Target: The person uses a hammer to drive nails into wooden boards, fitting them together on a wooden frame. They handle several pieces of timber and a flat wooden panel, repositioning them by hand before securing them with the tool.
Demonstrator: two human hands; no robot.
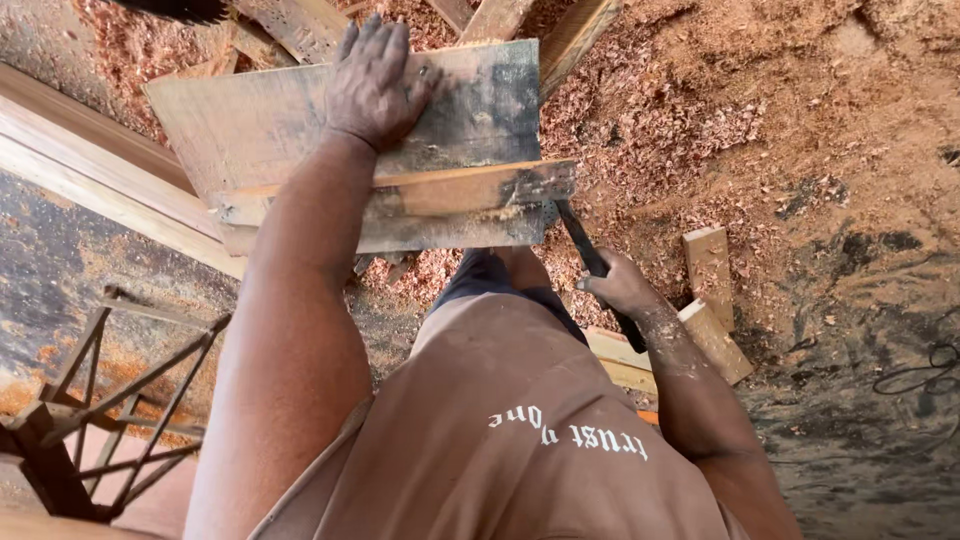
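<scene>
**Head view: palm on the board, dark bar in the other fist**

Your left hand point(375, 85) lies flat, fingers spread, on the weathered wooden board point(260, 125) at upper centre. Your right hand point(620, 288) is closed around a dark bar tool point(582, 240) at centre right; its tip is hidden under the board's edge. Sawdust point(700, 90) partly buries the offcuts point(708, 262). The metal frame point(110, 400) is cut off at lower left.
</scene>
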